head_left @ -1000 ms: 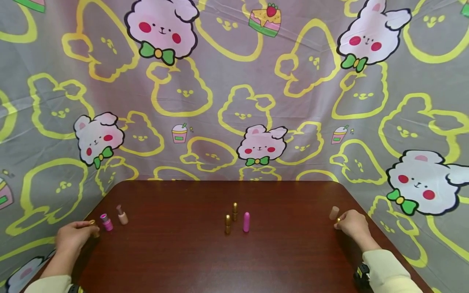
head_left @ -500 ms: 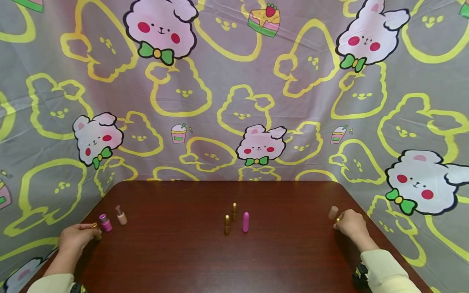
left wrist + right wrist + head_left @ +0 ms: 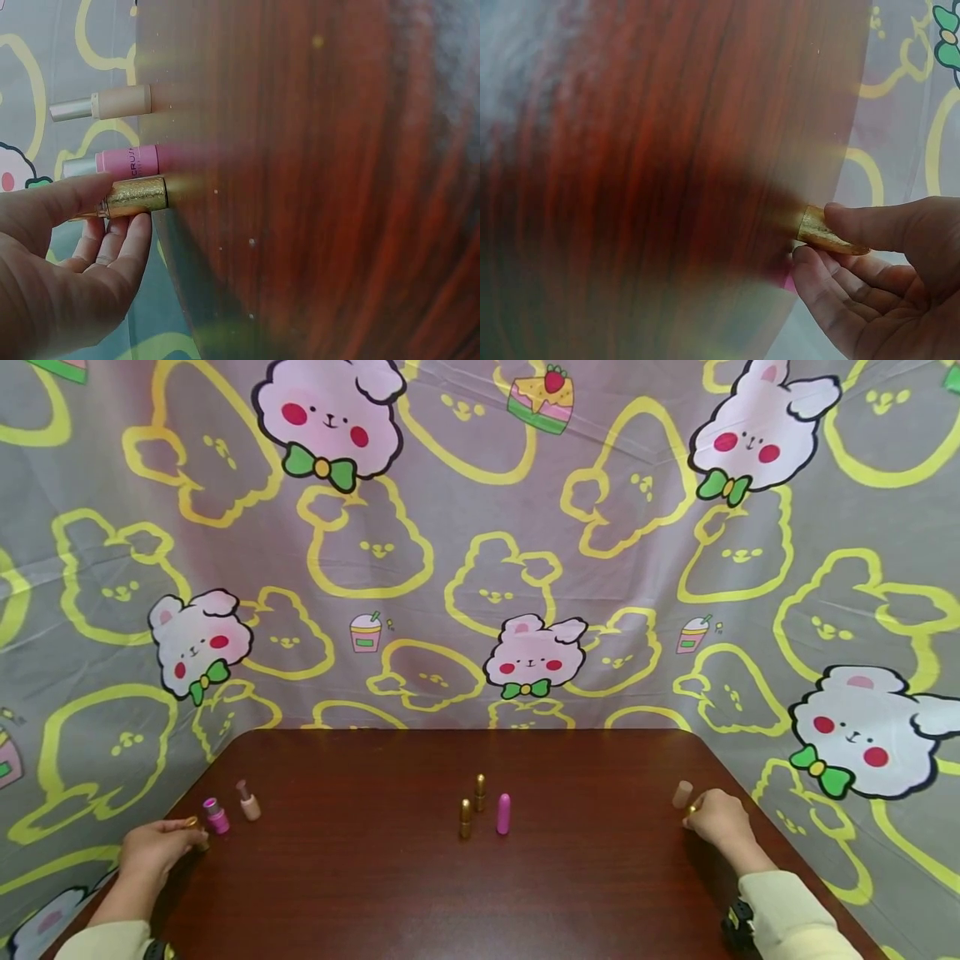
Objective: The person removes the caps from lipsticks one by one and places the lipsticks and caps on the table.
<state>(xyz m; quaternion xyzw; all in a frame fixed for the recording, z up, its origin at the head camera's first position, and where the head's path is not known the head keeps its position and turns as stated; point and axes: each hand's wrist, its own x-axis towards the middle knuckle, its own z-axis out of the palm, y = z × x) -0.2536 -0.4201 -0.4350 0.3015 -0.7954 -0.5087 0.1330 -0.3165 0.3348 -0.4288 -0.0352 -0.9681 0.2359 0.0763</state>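
Note:
At the table's left, my left hand [image 3: 153, 852] pinches an uncapped gold lipstick tube [image 3: 139, 196] between thumb and fingers, its base on the tabletop. Close beside it stands an uncapped pink lipstick tube [image 3: 217, 817], then a beige one [image 3: 249, 802]. On the far right, my right hand [image 3: 722, 822] pinches a gold lipstick cap [image 3: 821, 232] between thumb and fingertips. A beige cap [image 3: 682, 794] stands just behind that hand. Part of a pink object [image 3: 789, 279] shows beside the fingers in the right wrist view; the rest of it is hidden.
Two gold bullet-shaped lipsticks, a front one [image 3: 466, 819] and a rear one [image 3: 480, 794], stand upright mid-table beside a pink one [image 3: 504, 815]. The brown table [image 3: 360, 885] meets a patterned cloth [image 3: 420, 610] at the back and sides.
My left hand has shifted slightly right with the gold tube, bringing it closer to the pink tube, and then stays there. My right hand stays in place.

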